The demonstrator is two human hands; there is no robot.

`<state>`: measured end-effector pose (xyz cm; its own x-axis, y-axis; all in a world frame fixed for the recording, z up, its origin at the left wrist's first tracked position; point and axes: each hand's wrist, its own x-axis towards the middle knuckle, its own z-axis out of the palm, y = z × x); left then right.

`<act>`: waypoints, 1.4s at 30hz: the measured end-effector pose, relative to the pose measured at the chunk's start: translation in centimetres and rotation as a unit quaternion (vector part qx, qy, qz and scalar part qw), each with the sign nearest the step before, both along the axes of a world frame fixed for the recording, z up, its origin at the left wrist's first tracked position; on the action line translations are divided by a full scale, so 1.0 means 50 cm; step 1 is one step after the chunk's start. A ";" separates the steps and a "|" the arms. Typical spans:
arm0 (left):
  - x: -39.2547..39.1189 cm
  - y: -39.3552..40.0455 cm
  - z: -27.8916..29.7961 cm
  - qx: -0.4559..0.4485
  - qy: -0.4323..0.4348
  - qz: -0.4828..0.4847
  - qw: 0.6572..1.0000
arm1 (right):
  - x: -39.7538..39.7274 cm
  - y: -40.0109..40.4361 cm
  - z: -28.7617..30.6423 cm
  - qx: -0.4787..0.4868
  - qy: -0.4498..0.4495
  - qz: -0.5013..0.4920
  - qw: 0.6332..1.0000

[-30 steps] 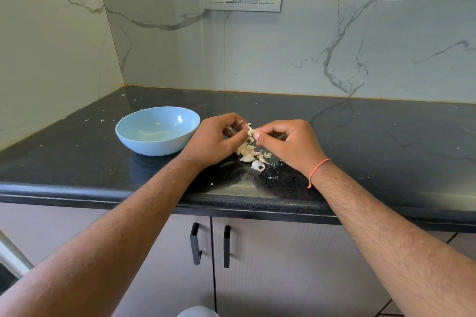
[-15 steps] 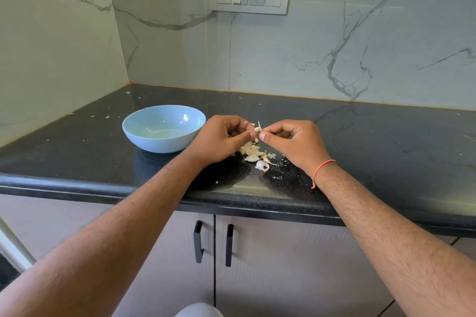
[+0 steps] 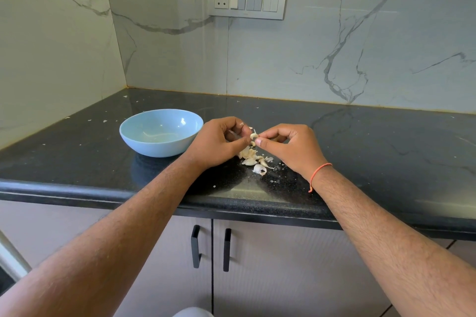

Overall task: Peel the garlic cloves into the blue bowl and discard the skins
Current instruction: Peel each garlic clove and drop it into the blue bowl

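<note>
Centrally, a garlic clove (image 3: 253,135) sits pinched between the two hands, held just above the black table (image 3: 360,141). The left hand (image 3: 219,144) curls its fingers and thumb round the clove's left side, while the right hand (image 3: 291,145) pinches its right side between thumb and forefinger. Directly below them, a small pile of garlic pieces and skins (image 3: 253,161) lies on the table. To the left of the left hand stands the blue bowl (image 3: 161,132), upright, its near wall just beside that hand. An orange thread (image 3: 318,174) circles the right wrist. In the upper centre, a switch panel (image 3: 246,1) is set into the marble wall. At the bottom, two black cabinet handles (image 3: 211,248) hang side by side.
</note>
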<state>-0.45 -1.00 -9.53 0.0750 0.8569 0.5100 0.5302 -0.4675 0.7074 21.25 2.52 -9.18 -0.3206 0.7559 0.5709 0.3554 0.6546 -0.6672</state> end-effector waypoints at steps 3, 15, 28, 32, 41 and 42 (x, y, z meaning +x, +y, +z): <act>-0.002 0.002 -0.001 -0.005 -0.008 -0.023 1.000 | 0.000 0.001 0.001 0.005 0.010 -0.014 1.000; -0.004 -0.001 0.003 -0.011 0.017 -0.025 0.999 | -0.002 -0.003 0.002 -0.019 -0.007 -0.007 1.000; -0.004 -0.003 0.006 -0.054 -0.028 -0.060 0.996 | -0.001 0.003 0.003 -0.090 -0.010 0.038 0.995; -0.005 0.000 0.007 -0.062 -0.047 -0.077 0.994 | -0.002 0.006 0.000 -0.088 -0.001 0.047 0.995; -0.004 -0.008 0.018 -0.091 -0.034 -0.078 0.992 | -0.003 0.013 -0.004 -0.075 -0.005 0.064 0.995; -0.003 -0.008 0.019 -0.094 -0.029 -0.076 0.992 | -0.003 0.013 -0.004 -0.076 -0.005 0.064 0.995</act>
<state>-0.62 -1.42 -8.59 0.1857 0.9184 0.3494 0.4205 -0.3956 0.8165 21.10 3.20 -9.41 -0.4249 0.7860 0.4490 0.2828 0.5864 -0.7590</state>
